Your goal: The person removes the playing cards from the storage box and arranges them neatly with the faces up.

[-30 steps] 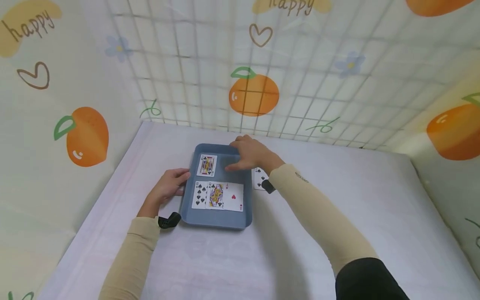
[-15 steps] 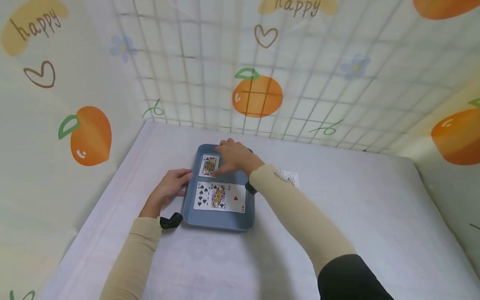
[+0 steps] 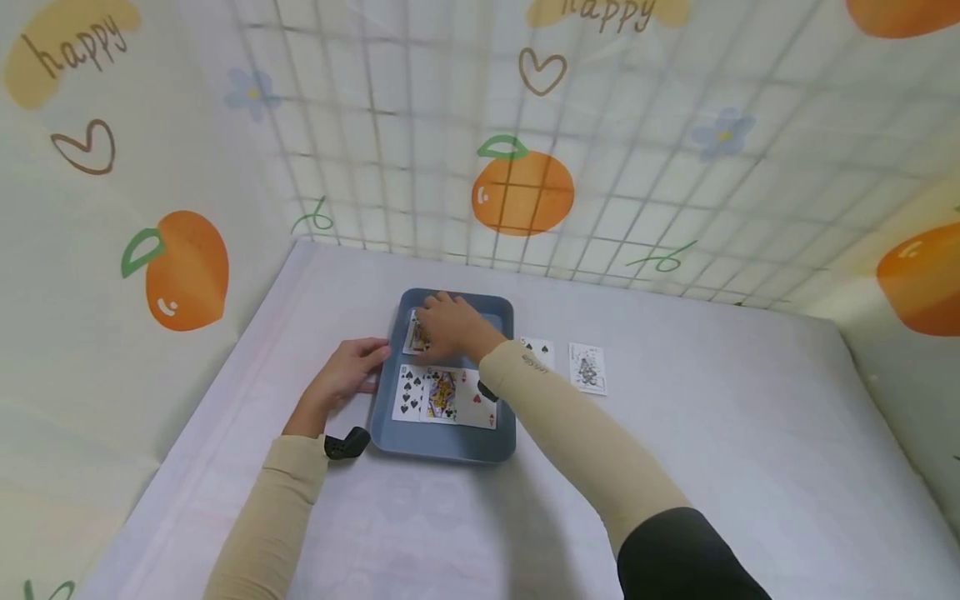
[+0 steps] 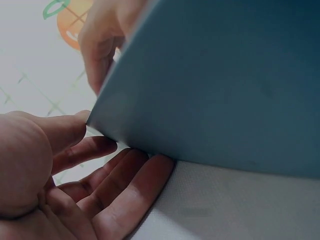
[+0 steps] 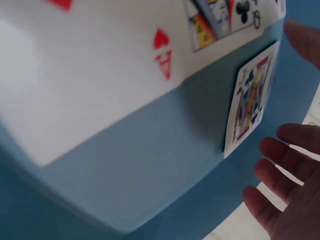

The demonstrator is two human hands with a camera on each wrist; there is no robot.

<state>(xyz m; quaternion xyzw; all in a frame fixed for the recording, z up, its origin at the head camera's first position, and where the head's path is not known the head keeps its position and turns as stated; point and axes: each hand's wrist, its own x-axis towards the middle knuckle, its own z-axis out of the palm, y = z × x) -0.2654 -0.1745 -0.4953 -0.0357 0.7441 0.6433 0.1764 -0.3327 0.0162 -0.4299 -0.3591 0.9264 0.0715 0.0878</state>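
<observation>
A blue tray (image 3: 450,446) holds playing cards. Overlapping in its near part lie a spade card (image 3: 409,393), a queen of clubs (image 3: 441,396) and an ace of hearts (image 3: 477,408). Farther back lies a face card of clubs (image 5: 251,100), partly covered by my right hand (image 3: 450,327) in the head view. The right wrist view shows that hand's fingers (image 5: 285,160) spread, with the thumb apart from them and the card in front. At the tray's left wall, my left hand (image 3: 347,372) holds the edge, thumb at the rim and fingertips (image 4: 160,165) against the side.
Right of the tray, a spade card (image 3: 542,350) lies partly hidden behind the right sleeve (image 3: 577,433). Beyond it is a joker card (image 3: 587,368). A white cloth covers the table (image 3: 712,433), with printed curtains (image 3: 420,125) around its back and sides.
My right hand has moved left across the tray, from its back right part to over the face card. The joker and spade card beside the tray now show. My left hand stays put.
</observation>
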